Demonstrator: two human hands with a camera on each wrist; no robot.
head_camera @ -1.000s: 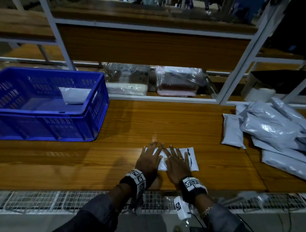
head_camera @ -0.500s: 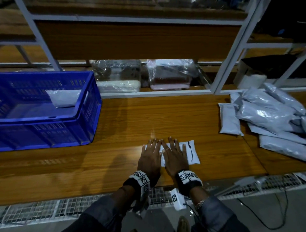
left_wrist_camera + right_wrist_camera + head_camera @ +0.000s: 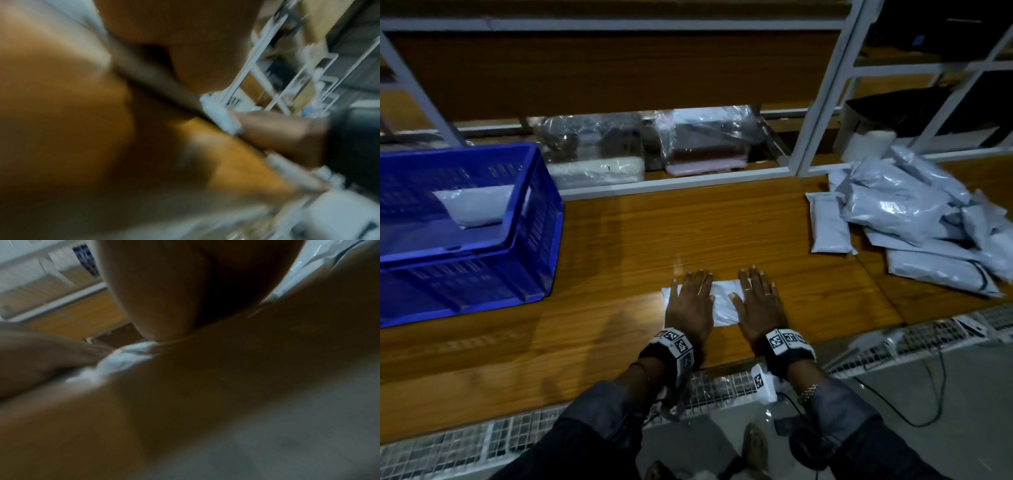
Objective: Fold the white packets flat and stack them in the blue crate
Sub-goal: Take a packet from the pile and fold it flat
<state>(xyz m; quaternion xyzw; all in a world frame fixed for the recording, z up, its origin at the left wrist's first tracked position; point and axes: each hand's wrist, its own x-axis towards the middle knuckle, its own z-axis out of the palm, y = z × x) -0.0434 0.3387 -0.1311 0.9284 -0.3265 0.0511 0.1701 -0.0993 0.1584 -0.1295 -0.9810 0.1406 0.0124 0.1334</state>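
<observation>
hands flat on packet, lying crosswise

We see bare wooden table open between blue crate at left and heap of white packets at right. Low shelf rail and bagged goods block the back.
</observation>
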